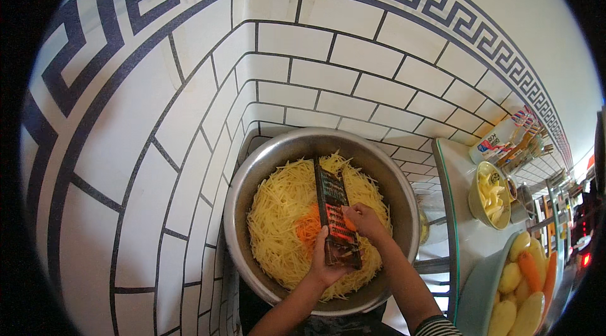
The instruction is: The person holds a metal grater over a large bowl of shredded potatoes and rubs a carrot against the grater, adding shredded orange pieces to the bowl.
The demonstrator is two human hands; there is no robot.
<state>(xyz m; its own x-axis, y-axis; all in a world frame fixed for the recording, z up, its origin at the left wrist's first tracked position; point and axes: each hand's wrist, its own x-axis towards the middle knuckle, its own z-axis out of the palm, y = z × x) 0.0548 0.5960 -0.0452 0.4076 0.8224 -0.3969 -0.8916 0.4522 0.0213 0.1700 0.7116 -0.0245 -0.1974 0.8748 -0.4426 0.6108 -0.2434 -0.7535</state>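
Observation:
A long flat grater (333,189) stands tilted in a big metal basin (402,184), its upper end against the shreds at the far side. My left hand (325,262) grips the grater's lower end, thumb along its left edge. With my right hand (365,223) I hold a piece of carrot (349,225) against the grater's face; the fingers cover part of it. Pale yellow shreds, apparently potato (279,203), fill much of the basin. Orange carrot shreds (307,228) lie in a small heap on them, just left of the grater.
On the right, a counter (454,194) carries a yellow bowl of pale cut pieces (490,196) and a light-blue tub (478,279) of peeled potatoes and carrots (529,270). A plastic container bearing writing (497,139) stands farther back. Tiled walls (303,71) close in behind and left of the basin.

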